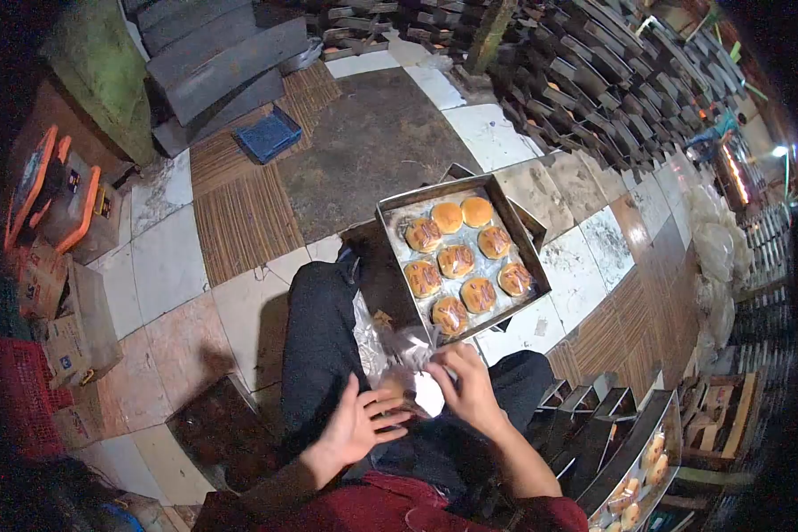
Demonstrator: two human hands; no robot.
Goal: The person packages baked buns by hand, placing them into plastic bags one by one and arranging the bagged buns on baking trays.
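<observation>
My right hand (468, 387) pinches a clear plastic bag (405, 348) in front of my lap. A bright white patch shines low on the bag; I cannot make out whether it is glare or something inside. Just left of it, my left hand (356, 427) is open, palm turned toward the bag and fingers spread. Beyond my hands a square metal tray (541, 270) holds several round glossy buns (457, 261). Most buns have brown streaks on top, while two at the far side are plain.
More trays with buns (627, 492) stand at my lower right. A dark tray (222, 430) lies on the floor at left. Stacked dark trays (594, 80) fill the back right, beside clear plastic bags (716, 235). Orange-handled boxes (80, 208) and a red crate (22, 390) line the left.
</observation>
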